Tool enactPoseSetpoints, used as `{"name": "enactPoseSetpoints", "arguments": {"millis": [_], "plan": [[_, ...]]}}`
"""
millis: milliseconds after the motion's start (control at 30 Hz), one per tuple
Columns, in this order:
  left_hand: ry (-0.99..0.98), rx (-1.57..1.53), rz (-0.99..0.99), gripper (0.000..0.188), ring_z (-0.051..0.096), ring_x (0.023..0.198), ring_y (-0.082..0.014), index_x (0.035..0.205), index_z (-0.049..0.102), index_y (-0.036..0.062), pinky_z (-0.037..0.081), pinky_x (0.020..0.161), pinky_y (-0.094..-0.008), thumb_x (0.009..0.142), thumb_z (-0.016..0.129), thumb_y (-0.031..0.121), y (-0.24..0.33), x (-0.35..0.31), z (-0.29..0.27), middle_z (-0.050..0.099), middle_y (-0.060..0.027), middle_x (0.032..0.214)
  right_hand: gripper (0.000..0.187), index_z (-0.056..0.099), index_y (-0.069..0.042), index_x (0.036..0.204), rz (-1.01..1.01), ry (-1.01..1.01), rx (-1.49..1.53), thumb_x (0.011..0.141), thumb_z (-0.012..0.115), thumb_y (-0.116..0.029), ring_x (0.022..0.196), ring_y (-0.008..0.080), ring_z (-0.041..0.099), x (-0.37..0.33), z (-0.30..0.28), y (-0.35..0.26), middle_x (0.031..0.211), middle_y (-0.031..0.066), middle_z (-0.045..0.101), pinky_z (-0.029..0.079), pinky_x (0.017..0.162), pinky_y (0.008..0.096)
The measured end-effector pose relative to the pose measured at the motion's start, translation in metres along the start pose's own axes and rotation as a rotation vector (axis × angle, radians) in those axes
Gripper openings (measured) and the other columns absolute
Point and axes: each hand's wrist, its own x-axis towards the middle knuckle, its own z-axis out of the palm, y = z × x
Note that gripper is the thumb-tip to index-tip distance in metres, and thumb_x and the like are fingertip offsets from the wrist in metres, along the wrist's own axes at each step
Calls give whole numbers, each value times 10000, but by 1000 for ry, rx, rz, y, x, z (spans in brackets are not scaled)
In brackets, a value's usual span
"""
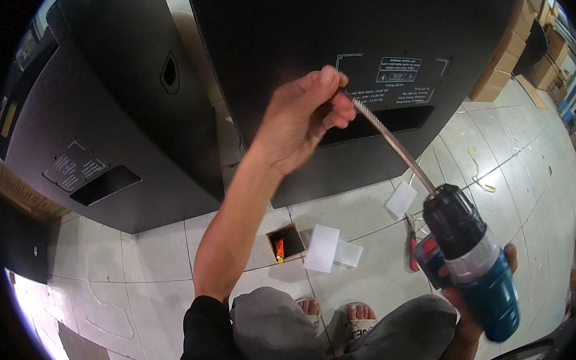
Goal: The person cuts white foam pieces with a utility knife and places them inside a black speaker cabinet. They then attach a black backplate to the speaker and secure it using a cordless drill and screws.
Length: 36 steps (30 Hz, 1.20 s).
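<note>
My right hand (466, 314) grips a teal and black cordless drill (489, 286) at the lower right, largely hidden behind the tool's body. From the drill's black chuck a long drill bit (394, 140) with a spiral end points up and to the left. The thumb and fingers of my left hand (307, 116) are pinched together at the tip of that bit, which they partly cover. Close behind them stands a large black speaker cabinet (278, 22) with white print and a rectangular cut-out on its panel.
A second black cabinet (114, 134) leans at the left. On the tiled floor lie a small box (296, 242) with an orange tube (280, 250), white cards (322, 248) and red-handled pliers (412, 251). Cardboard boxes (502, 61) are stacked at the right.
</note>
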Motion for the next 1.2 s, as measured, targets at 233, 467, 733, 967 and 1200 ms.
{"name": "enactPoseSetpoints", "arguments": {"millis": [233, 467, 733, 967, 1200], "plan": [[51, 31, 103, 378, 726, 865, -176, 1165, 666, -7, 627, 765, -265, 1054, 527, 326, -27, 16, 5, 709, -143, 973, 497, 537, -25, 1192, -250, -92, -408, 971, 570, -469, 785, 277, 716, 20, 50, -42, 956, 177, 675, 623, 695, 377], [25, 226, 192, 417, 689, 1099, -269, 1225, 650, -2, 547, 1010, -363, 1084, 447, 334, -30, 23, 1, 696, -190, 1147, 527, 515, -4, 1276, -747, -53, -551, 902, 751, -292, 782, 255, 712, 50, 70, -45, 975, 198, 663, 590, 662, 346], [25, 261, 222, 408, 668, 1155, -294, 1213, 657, 29, 523, 1039, -380, 1082, 440, 348, -32, 25, 0, 700, -176, 1152, 509, 434, -191, 1142, -260, -119, -504, 811, 816, -255, 885, 265, 747, 35, 72, -49, 1069, 187, 712, 607, 734, 363], [45, 281, 220, 403, 662, 1169, -292, 1217, 651, 36, 508, 1052, -383, 1085, 432, 346, -32, 23, 1, 700, -171, 1150, 484, 450, -187, 1155, -459, -69, -532, 832, 797, -280, 876, 269, 746, 38, 71, -45, 1058, 191, 713, 605, 728, 367], [20, 258, 232, 422, 650, 1191, -308, 1272, 620, 7, 495, 1063, -389, 1090, 417, 330, -34, 25, -1, 686, -192, 1200, 478, 456, -192, 1105, -243, -133, -450, 798, 817, -258, 859, 268, 743, 38, 76, -51, 1026, 181, 713, 598, 722, 370]]}}
